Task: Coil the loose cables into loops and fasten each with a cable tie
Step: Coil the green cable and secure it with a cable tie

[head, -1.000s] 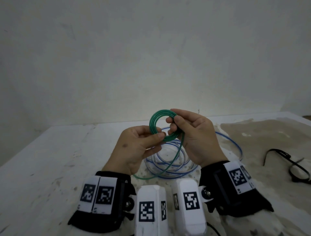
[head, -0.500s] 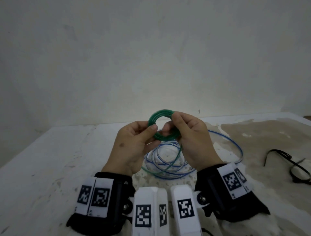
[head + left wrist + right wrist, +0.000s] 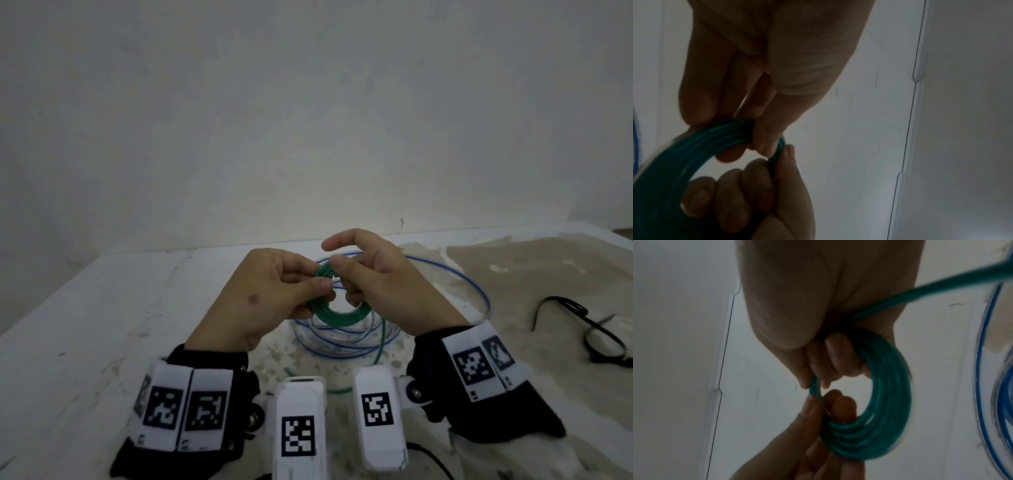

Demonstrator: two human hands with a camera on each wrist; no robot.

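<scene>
above the white table [image 3: 85, 325], both hands meet on the green cable [image 3: 337, 317], wound into a small tight coil held in the air just over the blue cable [image 3: 472, 291]. left hand [image 3: 270, 298] pinches the coil's near-left arc between thumb and fingers; right hand [image 3: 383, 284] grips the far-right arc, index finger lifted free above it. a loose green tail [image 3: 381, 339] drops from the coil toward the table edge and passes over the blue loops.

risks, as judged: the coil looks springy, several turns stacked under two small pinches; if either pinch eases while regripping, turns could fan out and the loop could unwind. the tail lying across the blue cable could snag or drag those loops along as it is wound in. black cable ties [image 3: 589, 329] lie well apart to the right; reaching for one means freeing a hand, leaving one pinch to hold every turn.
</scene>
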